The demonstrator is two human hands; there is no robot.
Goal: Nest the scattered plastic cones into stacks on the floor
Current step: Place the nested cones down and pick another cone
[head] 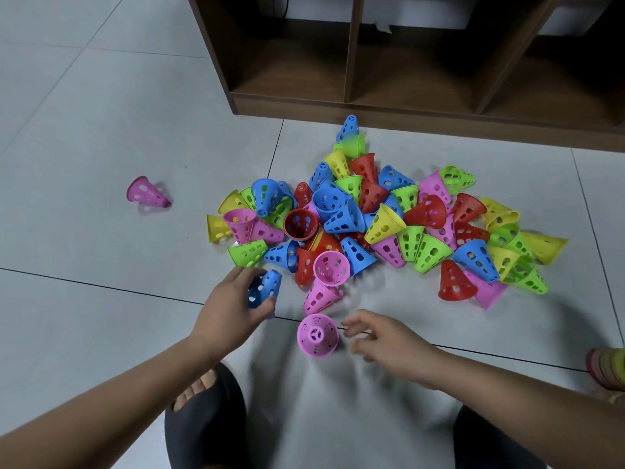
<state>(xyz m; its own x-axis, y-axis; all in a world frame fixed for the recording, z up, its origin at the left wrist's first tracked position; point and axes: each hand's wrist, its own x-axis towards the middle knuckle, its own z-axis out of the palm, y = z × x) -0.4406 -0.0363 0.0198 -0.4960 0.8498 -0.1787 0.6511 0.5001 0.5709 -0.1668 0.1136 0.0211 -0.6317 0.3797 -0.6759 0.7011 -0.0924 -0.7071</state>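
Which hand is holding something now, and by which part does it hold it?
The left hand grips a blue cone around its side wall. The right hand holds nothing.

On my feed, a dark brown wooden shelf unit (372, 108) stands across the top on pale grey floor tiles (101, 130) with thin dark joints. Upright dividers split it into open compartments. A black slipper (216, 424) shows at lower left, toes poking out, and a second slipper (490, 441) at lower right.
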